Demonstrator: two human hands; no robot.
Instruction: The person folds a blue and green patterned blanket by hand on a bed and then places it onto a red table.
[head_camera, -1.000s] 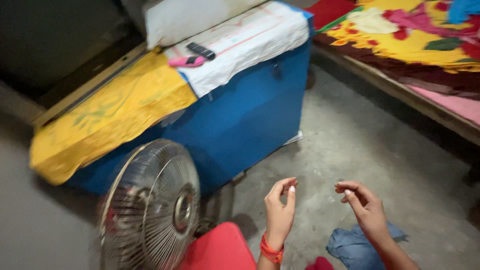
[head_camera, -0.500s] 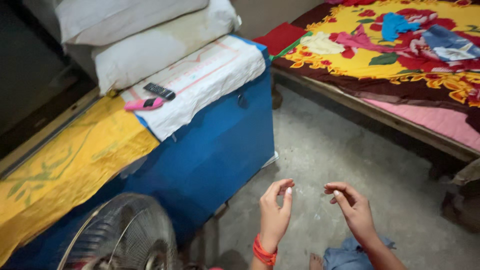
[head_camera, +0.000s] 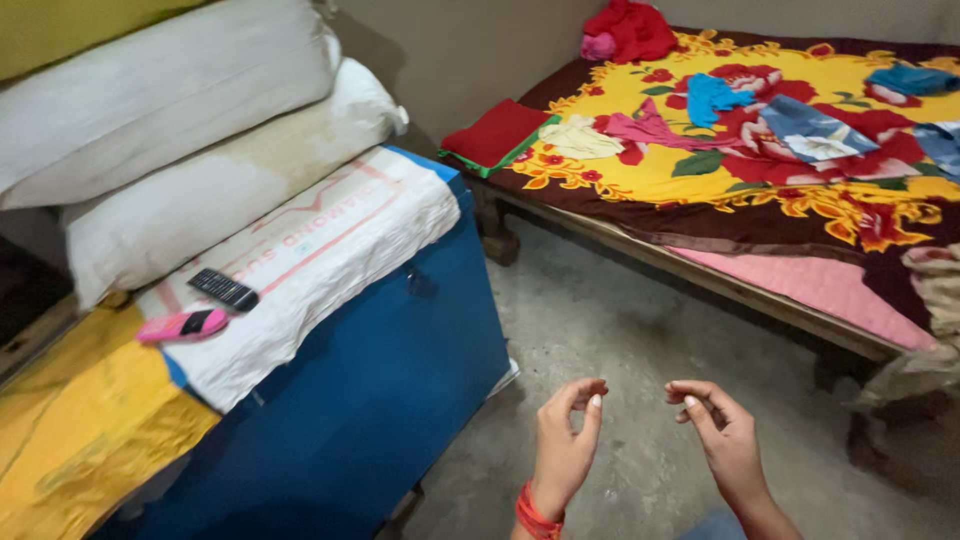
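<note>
Atop blue trunk (head_camera: 400, 370) — white printed sack (head_camera: 330, 260)

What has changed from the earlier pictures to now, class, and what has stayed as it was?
The view has swung up and right: the fan has left the frame, and more of the bed shows. Left hand and right hand stay raised, fingertips pinched, nothing visibly held. Remote stays on the blue trunk.

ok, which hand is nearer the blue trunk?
Left. The left hand hangs over the floor just right of the blue trunk; the right hand is farther right, beyond the left one, toward the bed.
</note>
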